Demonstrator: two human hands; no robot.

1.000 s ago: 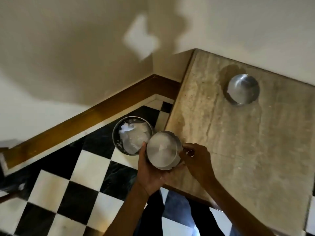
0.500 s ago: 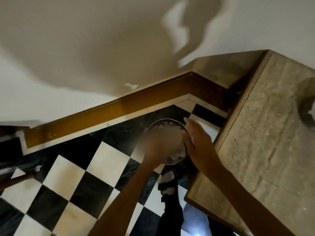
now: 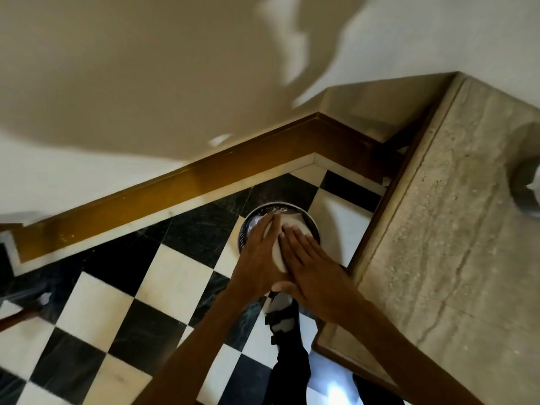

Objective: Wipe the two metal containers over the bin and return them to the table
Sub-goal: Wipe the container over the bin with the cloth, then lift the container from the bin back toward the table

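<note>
My left hand [image 3: 257, 258] is shut on one metal container [image 3: 279, 255], which shows as a pale round shape held over the round metal bin [image 3: 295, 206] on the floor. My right hand [image 3: 309, 267] lies flat against the container with its fingers stretched out. I cannot see a cloth or tissue under it. Both hands hide most of the container and the bin's inside. The second metal container [image 3: 530, 197] stands on the stone table [image 3: 438, 258], cut off by the right edge of the view.
The bin stands on a black-and-white checkered floor [image 3: 175, 282] in the corner, between a brown skirting board [image 3: 175, 185] and the table's left edge. My sandalled foot [image 3: 280, 314] is just below the hands. A dark object [image 3: 20, 311] lies at the far left.
Both hands have carried the container leftward off the table's edge to above the bin. My right hand went from gripping its rim to lying flat on it. The view swung left.
</note>
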